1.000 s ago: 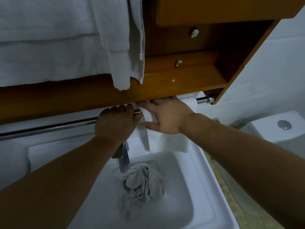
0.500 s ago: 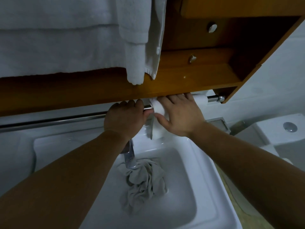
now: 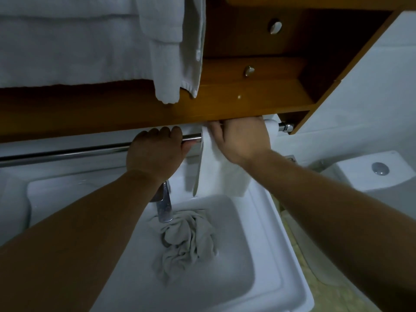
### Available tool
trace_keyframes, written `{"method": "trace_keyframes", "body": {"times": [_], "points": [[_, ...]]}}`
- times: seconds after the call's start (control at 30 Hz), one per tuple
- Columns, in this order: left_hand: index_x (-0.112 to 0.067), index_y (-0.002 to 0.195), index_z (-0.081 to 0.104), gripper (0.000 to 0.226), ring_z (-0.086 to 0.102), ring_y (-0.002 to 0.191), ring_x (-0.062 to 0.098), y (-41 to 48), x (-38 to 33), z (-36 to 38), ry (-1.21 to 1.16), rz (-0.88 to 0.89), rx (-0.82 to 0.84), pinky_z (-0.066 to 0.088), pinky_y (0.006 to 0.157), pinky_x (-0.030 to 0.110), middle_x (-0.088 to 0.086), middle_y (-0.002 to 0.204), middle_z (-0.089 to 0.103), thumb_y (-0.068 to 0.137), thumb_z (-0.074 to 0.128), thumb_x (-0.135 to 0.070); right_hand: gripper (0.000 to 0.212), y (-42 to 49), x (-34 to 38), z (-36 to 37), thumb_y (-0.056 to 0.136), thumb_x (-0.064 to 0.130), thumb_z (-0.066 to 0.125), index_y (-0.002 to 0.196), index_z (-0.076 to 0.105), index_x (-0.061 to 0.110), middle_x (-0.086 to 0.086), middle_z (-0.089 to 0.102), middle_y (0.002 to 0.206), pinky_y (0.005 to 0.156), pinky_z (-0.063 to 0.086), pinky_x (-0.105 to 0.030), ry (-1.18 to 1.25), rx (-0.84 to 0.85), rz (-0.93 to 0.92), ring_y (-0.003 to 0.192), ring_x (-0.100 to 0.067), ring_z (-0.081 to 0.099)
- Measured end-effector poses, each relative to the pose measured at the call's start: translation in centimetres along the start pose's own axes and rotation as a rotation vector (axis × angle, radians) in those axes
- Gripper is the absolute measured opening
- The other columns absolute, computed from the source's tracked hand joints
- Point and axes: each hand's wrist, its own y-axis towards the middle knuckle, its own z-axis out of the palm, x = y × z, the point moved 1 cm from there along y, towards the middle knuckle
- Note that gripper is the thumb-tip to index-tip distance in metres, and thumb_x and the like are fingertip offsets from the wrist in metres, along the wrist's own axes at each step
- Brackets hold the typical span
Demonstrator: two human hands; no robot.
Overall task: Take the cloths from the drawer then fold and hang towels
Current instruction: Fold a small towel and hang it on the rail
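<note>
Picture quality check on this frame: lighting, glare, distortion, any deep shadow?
Head view: dim, bluish light, so the sink and hanging towel look grey; the wide-angle lens slightly bows the rail and wooden shelf; small glints on the tap; the shelf recess is dark.

Towels up above, one towel on the rail, one cloth in the sink.
A folded white towel [image 3: 221,174] hung over the right end of the chrome rail [image 3: 90,152]. It was smooth and narrow, and its lower edge dropped to just above the back rim of the sink [image 3: 270,255]. The right hand [image 3: 242,140] lay over its top fold where it crossed the rail. A grey cloth [image 3: 186,242] sat crumpled in a loose heap in the basin, just beneath the tap's spout. Higher up, broad white towels [image 3: 67,46] hung flat in layers, and a narrower strip [image 3: 166,64] trailed lowest at their right side.
</note>
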Motion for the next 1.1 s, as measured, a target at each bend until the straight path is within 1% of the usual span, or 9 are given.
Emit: {"method": "trace_keyframes", "body": {"times": [0.1,0.2,0.3,0.4,0.5,0.67,0.83,1.0,1.1], "points": [[-0.012,0.074,0.05,0.052,0.044,0.045,0.022,0.1,0.0,-0.2,0.004,-0.006,0.023,0.023,0.052,0.027,0.006,0.054,0.048,0.1,0.038,-0.055,0.053,-2.8,0.6,0.9,0.102,0.054,0.031,0.108,0.066,0.015,-0.012,0.066,0.104,0.1,0.039,-0.05,-0.138,0.034,0.028,0.102,-0.035,0.059],[-0.012,0.074,0.051,0.05,0.034,0.046,0.02,0.1,0.0,-0.3,0.011,-0.007,0.04,0.023,0.052,0.027,0.006,0.054,0.048,0.1,0.043,-0.054,0.061,-3.6,0.8,1.4,0.099,0.06,0.026,0.124,0.06,0.016,-0.01,0.062,0.119,0.113,0.026,-0.055,-0.143,0.083,0.06,0.117,-0.033,0.053],[-0.012,0.073,0.052,0.051,0.034,0.045,0.019,0.1,0.1,-0.2,0.03,-0.005,0.022,0.022,0.052,0.026,0.005,0.054,0.048,0.099,0.044,-0.056,0.064,-1.9,0.4,1.2,0.097,0.066,0.021,0.113,0.064,0.021,-0.006,0.067,0.111,0.108,0.031,-0.051,-0.114,0.128,0.054,0.112,-0.031,0.057],[-0.011,0.074,0.053,0.055,0.044,0.043,0.021,0.1,0.0,-0.2,0.025,0.005,0.0,0.023,0.052,0.026,0.007,0.054,0.05,0.101,0.036,-0.055,0.062,-0.1,-0.8,0.3,0.096,0.07,0.023,0.081,0.063,0.025,-0.001,0.069,0.082,0.084,0.042,-0.039,-0.08,0.184,-0.051,0.089,-0.027,0.064],[-0.01,0.075,0.055,0.054,0.051,0.045,0.024,0.0,0.0,0.1,0.003,0.02,-0.018,0.029,0.051,0.026,0.009,0.056,0.054,0.101,0.036,-0.054,0.07,1.6,-1.3,-0.2,0.094,0.074,0.022,0.06,0.054,0.022,0.006,0.055,0.063,0.066,0.039,-0.03,0.001,0.337,-0.043,0.075,-0.02,0.06],[-0.009,0.078,0.056,0.054,0.053,0.046,0.025,0.0,0.0,0.3,-0.01,0.018,-0.032,0.035,0.05,0.027,0.011,0.057,0.055,0.1,0.039,-0.055,0.061,0.1,-0.3,-0.2,0.097,0.065,0.025,0.073,0.063,0.024,0.0,0.066,0.079,0.082,0.04,-0.039,-0.088,0.156,-0.011,0.092,-0.029,0.063],[-0.01,0.075,0.056,0.052,0.052,0.045,0.024,0.0,0.0,0.3,-0.001,0.022,-0.064,0.034,0.05,0.026,0.009,0.055,0.053,0.098,0.042,-0.054,0.058,-3.8,-0.3,0.6,0.1,0.06,0.028,0.126,0.06,0.02,-0.006,0.062,0.121,0.113,0.026,-0.054,-0.117,0.079,0.104,0.121,-0.03,0.051],[-0.011,0.077,0.056,0.051,0.054,0.046,0.025,-0.1,0.1,0.3,0.006,0.02,-0.075,0.039,0.049,0.026,0.008,0.055,0.055,0.098,0.043,-0.055,0.064,-2.2,-0.4,0.7,0.098,0.067,0.023,0.123,0.061,0.022,-0.005,0.065,0.122,0.112,0.026,-0.058,-0.069,0.144,0.119,0.122,-0.03,0.053],[-0.01,0.078,0.057,0.052,0.056,0.047,0.026,0.0,0.0,0.0,-0.015,0.011,-0.066,0.041,0.05,0.027,0.009,0.056,0.057,0.099,0.04,-0.054,0.069,-0.6,-0.9,0.3,0.096,0.071,0.018,0.106,0.068,0.024,-0.002,0.072,0.104,0.101,0.036,-0.049,-0.1,0.202,0.068,0.11,-0.028,0.061]]}}
